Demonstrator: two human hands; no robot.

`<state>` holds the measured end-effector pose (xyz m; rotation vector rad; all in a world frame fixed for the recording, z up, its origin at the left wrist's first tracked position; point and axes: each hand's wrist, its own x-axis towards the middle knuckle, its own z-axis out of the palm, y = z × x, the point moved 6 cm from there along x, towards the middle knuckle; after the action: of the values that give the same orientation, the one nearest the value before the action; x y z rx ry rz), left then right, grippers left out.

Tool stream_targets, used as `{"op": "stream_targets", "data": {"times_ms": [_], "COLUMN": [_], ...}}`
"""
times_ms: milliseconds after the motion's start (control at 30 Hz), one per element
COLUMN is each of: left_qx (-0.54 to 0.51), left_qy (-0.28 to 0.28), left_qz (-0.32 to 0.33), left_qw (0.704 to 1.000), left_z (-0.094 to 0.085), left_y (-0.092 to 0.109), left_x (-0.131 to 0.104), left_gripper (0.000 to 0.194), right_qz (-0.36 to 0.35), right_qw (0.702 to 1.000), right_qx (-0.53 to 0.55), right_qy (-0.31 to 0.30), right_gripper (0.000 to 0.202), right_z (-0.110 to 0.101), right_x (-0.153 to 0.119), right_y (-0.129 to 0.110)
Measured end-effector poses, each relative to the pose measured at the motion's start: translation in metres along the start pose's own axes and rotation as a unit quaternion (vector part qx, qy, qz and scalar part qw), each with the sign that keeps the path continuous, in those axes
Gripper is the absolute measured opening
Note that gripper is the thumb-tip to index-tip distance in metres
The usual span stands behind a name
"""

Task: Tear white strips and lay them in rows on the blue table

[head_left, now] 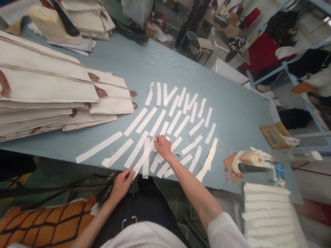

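I have one white strip [141, 164] between my hands: my left hand [122, 184] pinches its near end at the table's edge, and my right hand [163, 146] pinches the far end over the laid-out strips [99, 147]. Those lie in loose, uneven rows ahead of and to both sides of my right hand, most apart, some crossing or curled. Only the pinched strip is in hand; whether it is being lifted or laid I cannot tell, so I cannot judge how much is left. The near edge of the table [232, 110] runs right by my left hand, leaving little support there. Ahead-left, the stacked cream pieces [46, 79] limit travel; far to the right sits a yellowish block with a dark handle [252, 160]. I judge the widest room for moving is ahead-right, past the rows.
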<state>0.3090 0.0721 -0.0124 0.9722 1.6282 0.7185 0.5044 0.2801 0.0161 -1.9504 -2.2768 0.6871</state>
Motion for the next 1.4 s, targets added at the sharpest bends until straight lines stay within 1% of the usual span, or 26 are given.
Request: {"op": "stream_targets", "data": {"times_ms": [233,600,1033,1200,1267,1400], "left_qx": [0.004,0.012,0.012,0.013,0.015,0.027], "left_qy": [0.008,0.021,0.041,0.04,0.042,0.047], "left_qz": [0.0,-0.001,0.002,0.004,0.003,0.005], "left_qw": [1.0,1.0,0.999,0.999,0.999,0.999], "left_z": [0.001,0.002,0.003,0.006,0.007,0.004], "left_y": [-0.003,-0.003,-0.001,-0.004,-0.004,0.002], "left_x": [0.0,-0.003,-0.007,-0.006,-0.005,-0.009], "left_gripper": [0.045,0.045,0.045,0.048,0.05,0.05], "right_qz": [-0.028,-0.066,-0.067,-0.072,-0.072,-0.071], "right_qw": [0.999,0.997,0.997,0.997,0.996,0.996], "right_qx": [-0.026,-0.026,-0.015,-0.017,-0.022,-0.03], "right_qy": [-0.003,-0.023,-0.03,-0.035,-0.037,-0.039], "right_gripper": [0.019,0.019,0.022,0.032,0.032,0.03], "right_z": [0.005,0.001,-0.001,-0.004,-0.005,-0.005], "right_x": [0.005,0.011,0.015,0.016,0.016,0.017], "right_y": [0.004,0.002,0.006,0.007,0.006,0.006]}}
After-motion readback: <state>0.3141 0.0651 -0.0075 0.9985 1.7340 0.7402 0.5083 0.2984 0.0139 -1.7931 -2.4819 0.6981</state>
